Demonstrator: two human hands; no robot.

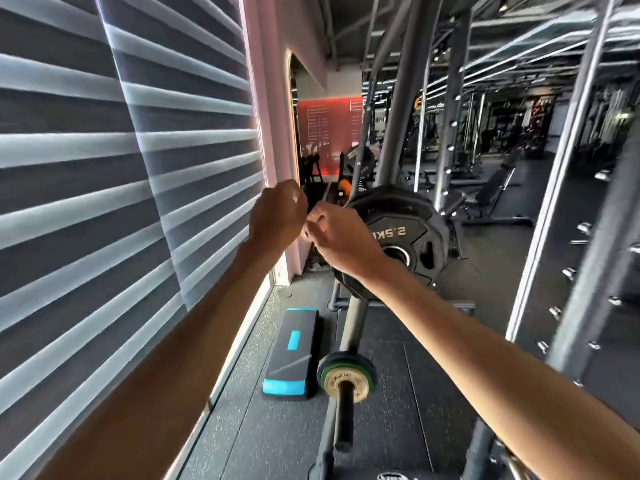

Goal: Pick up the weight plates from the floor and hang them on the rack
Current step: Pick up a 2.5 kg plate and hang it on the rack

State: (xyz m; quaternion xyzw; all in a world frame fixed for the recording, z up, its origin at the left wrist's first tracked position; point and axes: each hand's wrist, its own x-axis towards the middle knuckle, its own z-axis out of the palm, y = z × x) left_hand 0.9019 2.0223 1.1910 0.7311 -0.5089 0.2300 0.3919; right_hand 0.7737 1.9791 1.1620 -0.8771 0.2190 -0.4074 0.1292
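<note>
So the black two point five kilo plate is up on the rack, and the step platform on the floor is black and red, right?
Not quite. In the head view the step platform on the floor is black and blue, not red. The black 2.5 kg plate is up on the rack.

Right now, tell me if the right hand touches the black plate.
Cannot tell. In the head view the right hand overlaps the black plate's left edge, hiding any contact or gap.
</note>
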